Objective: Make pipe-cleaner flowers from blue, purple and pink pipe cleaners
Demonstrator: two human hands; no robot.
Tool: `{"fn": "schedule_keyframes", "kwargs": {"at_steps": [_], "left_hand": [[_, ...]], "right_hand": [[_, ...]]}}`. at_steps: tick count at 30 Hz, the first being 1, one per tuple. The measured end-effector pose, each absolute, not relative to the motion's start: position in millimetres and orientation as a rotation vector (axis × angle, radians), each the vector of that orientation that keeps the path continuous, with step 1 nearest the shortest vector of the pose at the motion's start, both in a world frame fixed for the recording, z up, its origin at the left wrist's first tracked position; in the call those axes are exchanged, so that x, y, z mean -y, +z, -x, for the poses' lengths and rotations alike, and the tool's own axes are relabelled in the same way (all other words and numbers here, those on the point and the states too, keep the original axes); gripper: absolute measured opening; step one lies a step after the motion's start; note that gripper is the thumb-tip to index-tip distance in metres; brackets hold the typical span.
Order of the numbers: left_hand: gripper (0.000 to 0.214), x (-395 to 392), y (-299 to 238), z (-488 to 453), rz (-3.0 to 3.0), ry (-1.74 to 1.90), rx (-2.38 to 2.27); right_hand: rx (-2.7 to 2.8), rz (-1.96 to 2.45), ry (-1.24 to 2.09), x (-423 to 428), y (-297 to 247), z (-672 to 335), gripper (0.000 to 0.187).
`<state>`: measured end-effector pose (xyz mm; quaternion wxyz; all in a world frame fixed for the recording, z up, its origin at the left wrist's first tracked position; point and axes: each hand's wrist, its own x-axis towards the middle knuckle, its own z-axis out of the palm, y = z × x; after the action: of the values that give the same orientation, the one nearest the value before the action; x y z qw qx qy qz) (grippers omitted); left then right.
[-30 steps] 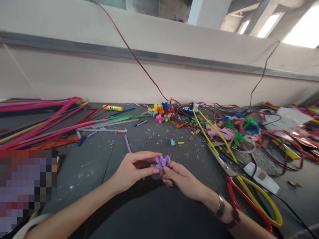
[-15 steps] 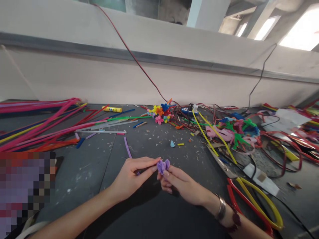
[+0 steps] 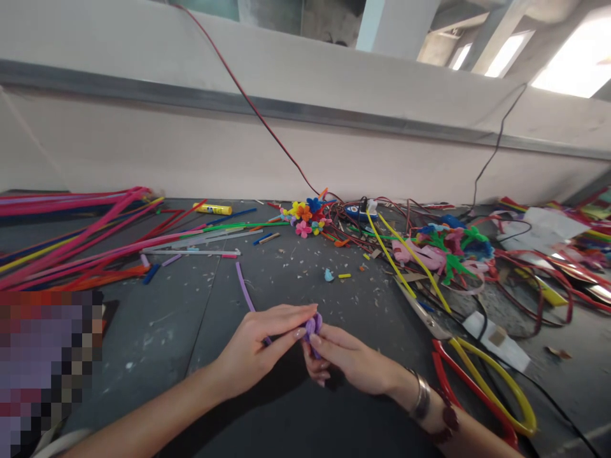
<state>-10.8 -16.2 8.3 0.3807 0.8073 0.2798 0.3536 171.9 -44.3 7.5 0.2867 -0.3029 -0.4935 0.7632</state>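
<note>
Head view, hands [image 3: 252, 346] [image 3: 348, 362] pinching purple pipe-cleaner flower [image 3: 312, 327]

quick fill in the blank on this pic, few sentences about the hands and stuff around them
The left hand and right hand pinch a ____ pipe-cleaner flower between their fingertips.
A metal bangle sits on the ____ wrist.
A red cable runs down the ____ behind the table.

Missing words: purple, right, wall
</note>
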Motion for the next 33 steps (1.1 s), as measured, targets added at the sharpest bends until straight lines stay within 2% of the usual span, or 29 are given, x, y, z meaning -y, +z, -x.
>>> {"fn": "schedule_keyframes", "kwargs": {"at_steps": [14,21,26,33], "left_hand": [[0.036,19,14,9,-2.092,0.797,-0.604],[0.036,20,11,10,-2.124,0.807,-0.612],[0.037,20,11,10,-2.134,0.852,-0.573],[0.029,20,12,7,-2.072,0.843,-0.617]], "right_hand": [[1.363,0.669,2.214,42,7,-173,0.034],[1.431,0.636,2.179,43,3,-174,0.043],[1.374,0.627,2.15,42,-1,-173,0.042],[1.515,0.645,2.148,43,4,-173,0.048]]}}
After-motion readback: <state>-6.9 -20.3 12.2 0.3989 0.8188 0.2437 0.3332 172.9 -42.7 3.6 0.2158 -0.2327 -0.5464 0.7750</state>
